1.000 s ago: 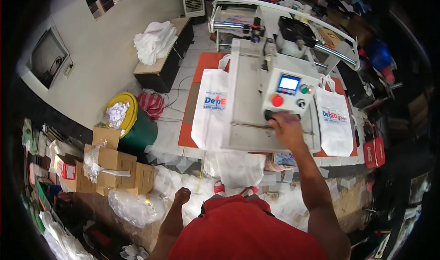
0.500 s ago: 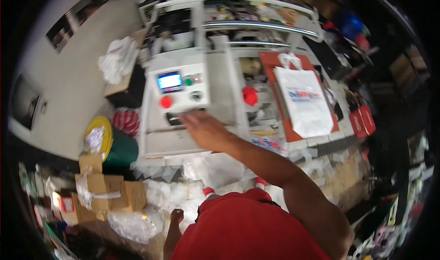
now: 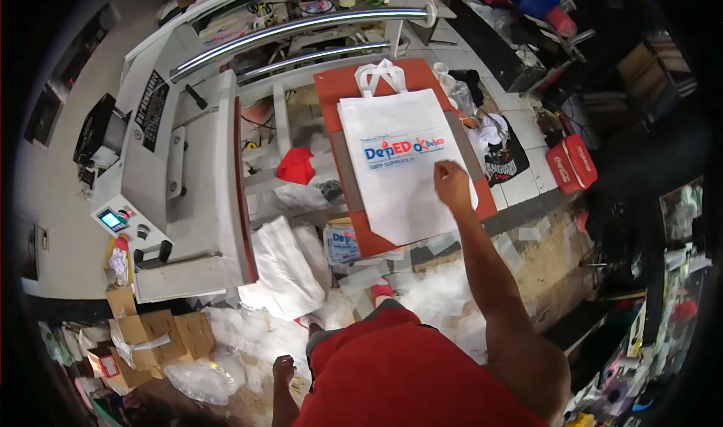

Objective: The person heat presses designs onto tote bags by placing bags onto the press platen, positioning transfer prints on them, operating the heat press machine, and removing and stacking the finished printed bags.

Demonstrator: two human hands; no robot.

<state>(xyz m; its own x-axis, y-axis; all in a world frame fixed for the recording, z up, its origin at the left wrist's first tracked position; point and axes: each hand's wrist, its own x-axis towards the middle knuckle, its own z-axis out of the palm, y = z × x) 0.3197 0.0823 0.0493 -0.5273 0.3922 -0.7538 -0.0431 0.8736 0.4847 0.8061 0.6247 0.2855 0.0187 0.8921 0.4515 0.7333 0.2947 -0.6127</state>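
Note:
My right hand (image 3: 454, 182) hovers over or touches the right side of a white printed bag (image 3: 399, 193), its fingers curled at the "OK DepED" print; what they hold, if anything, is hidden. The bag lies flat on a red-orange platen (image 3: 331, 88), its handles toward the far edge. Low on the left, my left hand (image 3: 284, 368) hangs beside my body with its fingers curled, too small to tell what is in it. The white press machine (image 3: 192, 163), with a small screen and black handle (image 3: 165, 251), stands left of the platen.
A white bag or cloth (image 3: 282, 269) hangs at the press's front edge. Cardboard boxes (image 3: 154, 337) and clear plastic (image 3: 207, 374) lie on the floor at the lower left. A red cooler bag (image 3: 571, 163) sits at the right. Metal rails (image 3: 301, 32) cross the back.
My right hand has left the press handle and come over the white bag. The press head has shifted far to the left in view, and the view has turned toward the right platen.

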